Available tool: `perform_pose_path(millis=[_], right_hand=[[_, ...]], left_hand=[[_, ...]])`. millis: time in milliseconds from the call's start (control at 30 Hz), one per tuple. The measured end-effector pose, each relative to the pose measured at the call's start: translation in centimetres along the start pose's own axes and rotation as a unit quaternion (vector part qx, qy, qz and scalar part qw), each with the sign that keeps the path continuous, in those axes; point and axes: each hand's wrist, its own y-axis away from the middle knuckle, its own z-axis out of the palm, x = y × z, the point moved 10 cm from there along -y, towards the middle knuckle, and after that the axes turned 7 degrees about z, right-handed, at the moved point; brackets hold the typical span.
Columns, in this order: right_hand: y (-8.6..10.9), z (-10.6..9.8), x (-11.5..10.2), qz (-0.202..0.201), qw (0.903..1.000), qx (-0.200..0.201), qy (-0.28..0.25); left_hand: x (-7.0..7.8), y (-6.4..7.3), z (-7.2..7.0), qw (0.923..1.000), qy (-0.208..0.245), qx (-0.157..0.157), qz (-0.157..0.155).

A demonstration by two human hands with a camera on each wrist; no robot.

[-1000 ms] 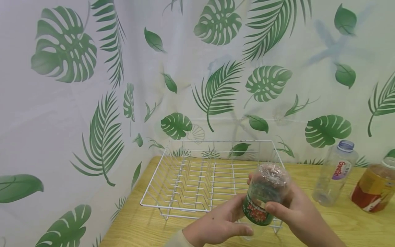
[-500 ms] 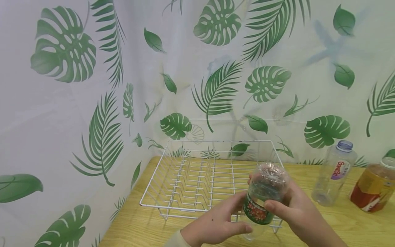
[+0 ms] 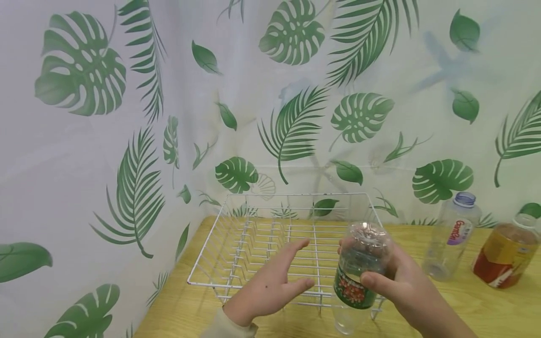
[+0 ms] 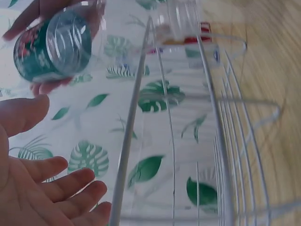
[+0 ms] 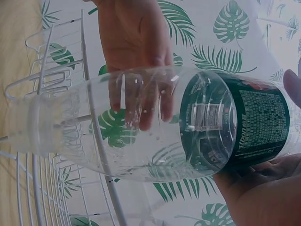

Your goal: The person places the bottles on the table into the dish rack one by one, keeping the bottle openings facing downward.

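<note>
A clear plastic bottle (image 3: 356, 290) with a green, red-flowered label is upside down, its bottom up and its neck low at the rack's front right. My right hand (image 3: 407, 286) grips it round its upper part, thumb at the label's edge. Just left of the bottle, my left hand (image 3: 270, 286) is spread over the front of the white wire dish rack (image 3: 236, 285), holding nothing. In the right wrist view droplets cling inside the bottle (image 5: 136, 155), and its open neck points toward the rack side. The left wrist view shows the left hand's fingers (image 4: 75, 183) apart from the bottle (image 4: 51, 44).
To the right stand an uncapped clear bottle (image 3: 439, 249) with a purple-and-white label and a wide bottle (image 3: 503, 258) with a yellow-and-red label. A leaf-print sheet (image 3: 253, 94) hangs behind and at the left of the wooden table (image 3: 169, 310).
My left hand has let go of the bottle and moved left over the rack, its fingers spread. The right hand still grips the bottle in about the same place. The head view shifts slightly.
</note>
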Motion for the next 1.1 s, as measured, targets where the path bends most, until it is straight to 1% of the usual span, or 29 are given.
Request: perform_pose_path(millis=[133,233,367,433,533,667,867,933,1100], right_hand=[[0.0,0.0,0.2,0.007,0.9998,-0.006,-0.016],[0.0,-0.2,0.5,0.027,0.9995,0.003,-0.017],[0.0,-0.3,0.6,0.036,0.9993,0.005,-0.012],[0.0,-0.3,0.6,0.035,0.9993,0.003,-0.011],[-0.1,-0.2,0.6,0.037,0.9993,0.002,-0.01],[-0.1,-0.2,0.8,0.042,0.999,0.001,-0.012],[0.0,-0.3,1.1,0.039,0.9991,-0.002,-0.016],[0.0,-0.3,1.1,0.039,0.9991,-0.003,-0.016],[0.1,-0.3,1.2,0.04,0.9991,0.0,-0.014]], left_hand=[[-1.7,0.9,-2.4,0.9989,-0.039,0.021,-0.019],[-3.3,1.6,-4.4,0.9955,-0.076,0.041,-0.037],[-5.7,2.6,-7.0,0.9867,-0.13,0.075,-0.064],[-6.9,3.1,-8.1,0.9825,-0.145,0.087,-0.077],[-8.5,3.9,-9.4,0.9771,-0.162,0.097,-0.099],[-10.2,4.7,-10.9,0.9712,-0.173,0.107,-0.124],[-12.8,5.8,-12.7,0.9647,-0.187,0.116,-0.145],[-13.7,6.3,-13.3,0.9634,-0.178,0.122,-0.158],[-15.5,7.2,-14.4,0.9667,-0.118,0.14,-0.178]])
